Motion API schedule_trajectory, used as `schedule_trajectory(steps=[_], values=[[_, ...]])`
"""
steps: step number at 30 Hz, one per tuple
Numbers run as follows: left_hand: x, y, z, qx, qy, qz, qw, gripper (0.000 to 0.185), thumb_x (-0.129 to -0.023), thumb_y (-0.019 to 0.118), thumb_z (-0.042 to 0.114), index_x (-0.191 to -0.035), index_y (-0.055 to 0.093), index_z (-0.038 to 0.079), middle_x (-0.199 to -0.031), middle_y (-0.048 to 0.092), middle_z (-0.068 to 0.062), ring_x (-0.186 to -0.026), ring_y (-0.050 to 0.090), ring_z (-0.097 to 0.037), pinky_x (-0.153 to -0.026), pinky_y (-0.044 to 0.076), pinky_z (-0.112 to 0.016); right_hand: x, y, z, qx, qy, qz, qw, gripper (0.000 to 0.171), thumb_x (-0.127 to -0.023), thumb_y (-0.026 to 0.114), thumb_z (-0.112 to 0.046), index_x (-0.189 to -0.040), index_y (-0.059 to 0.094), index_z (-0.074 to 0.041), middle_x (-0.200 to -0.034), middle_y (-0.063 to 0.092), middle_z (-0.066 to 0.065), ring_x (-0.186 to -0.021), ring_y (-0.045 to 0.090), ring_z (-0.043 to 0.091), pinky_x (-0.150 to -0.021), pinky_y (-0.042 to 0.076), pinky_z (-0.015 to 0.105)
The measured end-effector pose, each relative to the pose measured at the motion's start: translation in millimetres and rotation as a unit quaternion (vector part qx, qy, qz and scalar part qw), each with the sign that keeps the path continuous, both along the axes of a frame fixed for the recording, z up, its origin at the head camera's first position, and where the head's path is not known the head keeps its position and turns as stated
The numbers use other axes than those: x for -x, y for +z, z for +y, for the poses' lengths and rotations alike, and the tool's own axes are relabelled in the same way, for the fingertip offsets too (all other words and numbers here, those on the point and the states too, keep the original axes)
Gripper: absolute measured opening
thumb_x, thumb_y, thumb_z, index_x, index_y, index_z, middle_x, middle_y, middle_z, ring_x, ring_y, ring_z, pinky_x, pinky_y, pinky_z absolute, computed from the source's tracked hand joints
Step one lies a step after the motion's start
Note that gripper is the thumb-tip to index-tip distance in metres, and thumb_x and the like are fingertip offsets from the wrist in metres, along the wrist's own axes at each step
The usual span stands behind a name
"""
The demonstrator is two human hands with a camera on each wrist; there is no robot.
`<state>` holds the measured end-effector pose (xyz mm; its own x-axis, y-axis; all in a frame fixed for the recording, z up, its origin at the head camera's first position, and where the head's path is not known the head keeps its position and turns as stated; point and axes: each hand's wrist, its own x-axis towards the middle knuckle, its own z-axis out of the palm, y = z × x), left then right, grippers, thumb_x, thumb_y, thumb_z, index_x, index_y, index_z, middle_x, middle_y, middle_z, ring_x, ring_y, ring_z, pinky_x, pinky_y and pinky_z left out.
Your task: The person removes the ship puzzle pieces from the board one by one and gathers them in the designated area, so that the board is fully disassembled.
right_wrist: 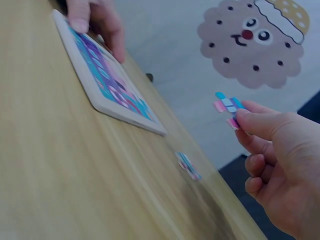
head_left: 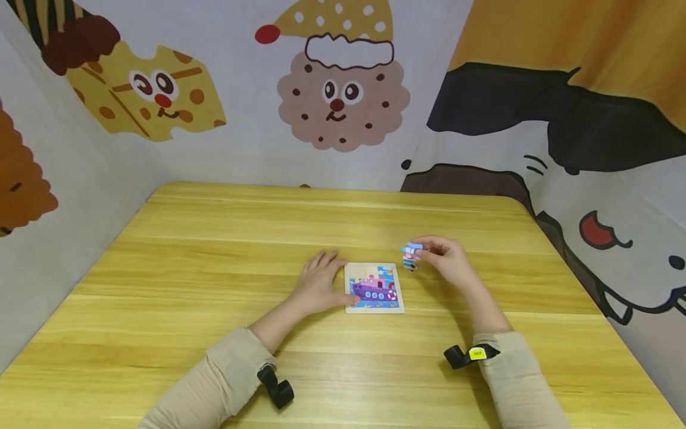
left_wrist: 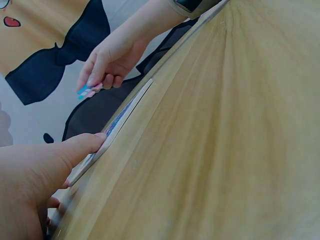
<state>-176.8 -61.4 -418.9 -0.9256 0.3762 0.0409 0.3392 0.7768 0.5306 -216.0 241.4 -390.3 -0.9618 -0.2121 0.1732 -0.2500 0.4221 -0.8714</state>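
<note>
A pale yellow wooden bench with long straight grain is seen from above; it is closed in on three sides by hung cloth printed with cartoon figures: a cheese face at the back left, a biscuit face in a spotted hat at the back centre, and a white animal face with black patches on the right, under an orange band.

A small square puzzle board with a light wooden rim is laid flat near the middle of the bench; a pink and purple boat on blue water is pictured on it. The left hand is rested at the board's left edge, its fingers spread and fairly straight, the thumb tip pressed on the rim; nothing is gripped by it.

The right hand is held above the bench just right of the board's far corner; a blue, pink and white puzzle piece is pinched between its thumb and forefinger, clear of the board. A second loose piece is seen lying on the bench below it, beside the board.

Both forearms are covered by beige sleeves; a black wrist strap is worn on each.
</note>
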Motion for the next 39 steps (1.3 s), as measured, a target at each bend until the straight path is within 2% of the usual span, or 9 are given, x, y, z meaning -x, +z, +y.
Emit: schedule_trajectory(steps=[4,8,17,22,29,34,36,39], values=[[-0.2,-0.2,0,0.000,0.000,0.000,1.0000,0.090,-0.070,0.076,0.058,-0.142,0.046,0.012,-0.155,0.025,-0.013,-0.142,0.012,-0.035,-0.112,0.007,-0.054,2.4,-1.2,11,-0.007,-0.007,-0.012,1.000,0.028,-0.090,0.068,-0.014,-0.115,0.068,-0.002,-0.086,0.061,0.004,-0.072,0.049,0.013,-0.062,0.046,0.027],[-0.3,-0.5,-1,-0.002,0.000,0.001,1.0000,0.090,-0.070,0.076,0.058,-0.142,0.046,0.012,-0.155,0.025,-0.013,-0.142,0.012,-0.035,-0.112,0.007,-0.055,3.7,-1.9,20,-0.022,-0.007,-0.019,1.000,0.027,-0.091,0.067,-0.014,-0.114,0.068,0.000,-0.097,0.067,0.007,-0.079,0.054,0.013,-0.069,0.051,0.030],[-0.4,-0.1,-2,-0.001,-0.003,0.002,1.0000,0.090,-0.071,0.075,0.059,-0.142,0.046,0.012,-0.155,0.025,-0.012,-0.142,0.011,-0.035,-0.112,0.007,-0.055,6.5,-6.6,33,-0.059,-0.003,-0.012,0.998,0.025,-0.091,0.066,-0.013,-0.113,0.069,0.000,-0.103,0.066,0.013,-0.078,0.050,0.015,-0.064,0.045,0.023],[-0.6,-0.3,-2,0.001,-0.001,0.001,1.0000,0.090,-0.071,0.075,0.059,-0.142,0.045,0.013,-0.155,0.024,-0.012,-0.142,0.011,-0.034,-0.112,0.007,-0.054,8.4,-12.2,38,-0.080,-0.006,-0.022,0.997,0.026,-0.092,0.066,-0.016,-0.114,0.069,-0.001,-0.108,0.066,0.014,-0.080,0.049,0.017,-0.066,0.043,0.024],[-0.5,-1.1,-2,0.002,-0.001,-0.001,1.0000,0.090,-0.071,0.075,0.060,-0.143,0.045,0.013,-0.155,0.023,-0.012,-0.142,0.011,-0.034,-0.112,0.007,-0.055,10.7,-18.0,43,-0.084,0.005,-0.028,0.996,0.025,-0.093,0.064,-0.014,-0.114,0.069,-0.001,-0.111,0.066,0.016,-0.086,0.054,0.017,-0.070,0.046,0.022],[0.2,-2.0,-2,0.005,-0.003,0.002,1.0000,0.090,-0.072,0.073,0.061,-0.143,0.044,0.014,-0.155,0.023,-0.012,-0.142,0.011,-0.035,-0.112,0.006,-0.054,12.0,-21.0,45,-0.091,0.013,-0.024,0.995,0.024,-0.093,0.064,-0.013,-0.114,0.069,-0.001,-0.111,0.066,0.016,-0.085,0.055,0.016,-0.068,0.046,0.022],[0.5,-1.9,-2,0.007,-0.004,0.002,1.0000,0.090,-0.072,0.073,0.061,-0.144,0.044,0.015,-0.156,0.023,-0.012,-0.142,0.010,-0.035,-0.112,0.006,-0.054,12.7,-22.5,45,-0.094,0.012,-0.025,0.995,0.024,-0.093,0.064,-0.012,-0.114,0.069,-0.002,-0.111,0.066,0.016,-0.084,0.053,0.018,-0.067,0.045,0.023],[1.2,-2.2,-2,0.009,-0.006,0.003,0.9999,0.090,-0.072,0.073,0.061,-0.144,0.044,0.015,-0.156,0.023,-0.012,-0.142,0.011,-0.035,-0.112,0.006,-0.054,14.0,-24.3,45,-0.112,0.003,-0.021,0.993,0.023,-0.093,0.064,-0.012,-0.113,0.070,-0.003,-0.111,0.066,0.015,-0.089,0.056,0.020,-0.071,0.047,0.024]])
